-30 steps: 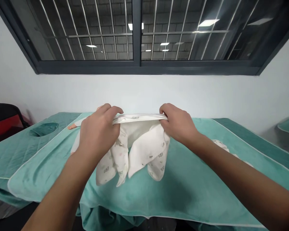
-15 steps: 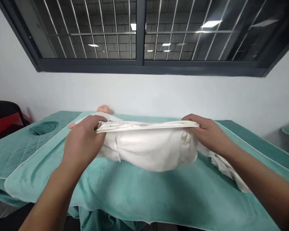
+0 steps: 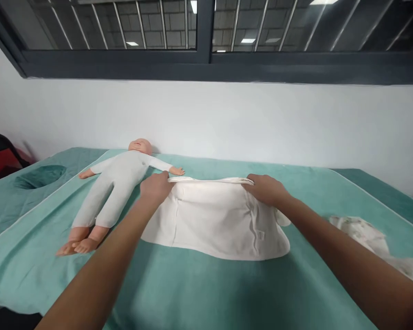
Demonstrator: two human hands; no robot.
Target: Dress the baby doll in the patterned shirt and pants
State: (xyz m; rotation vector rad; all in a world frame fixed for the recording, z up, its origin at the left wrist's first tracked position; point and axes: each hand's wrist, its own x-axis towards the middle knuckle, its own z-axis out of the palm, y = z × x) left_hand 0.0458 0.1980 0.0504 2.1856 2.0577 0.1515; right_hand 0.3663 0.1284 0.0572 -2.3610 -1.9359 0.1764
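- Head view looks down along two bare forearms stretched out over a padded table covered by a teal towel point(image 3: 206, 284).
- A white garment point(image 3: 213, 220) lies spread on the towel at the middle of the table. Its curved lower hem faces the person and its upper edge is lifted a little off the cloth.
- The left hand point(image 3: 156, 187) grips the upper left corner of the white garment. Its fingers are curled together over the edge and its knuckles face the camera.
- The right hand point(image 3: 266, 189) holds the other end of that same edge, fingers closed down on the fabric. The back of the hand hides the fingertips.
- Between the two hands the upper edge runs in a nearly straight line.
- A baby doll point(image 3: 113, 183) in a pale bodysuit lies on its back just left of the garment, head toward the wall and arms spread.
- The doll's arm nearer the garment reaches to just beside the left hand. I cannot tell whether they touch.
- A crumpled printed cloth point(image 3: 365, 231) sits on the towel at the right, well apart from the spread garment.
- An oval face hole point(image 3: 37, 176) shows in the darker green cover at the far left, and a dark chair point(image 3: 0, 158) with red on it stands beyond that.
- A white wall point(image 3: 227, 119) rises behind the table under a dark-framed barred window point(image 3: 206, 59).
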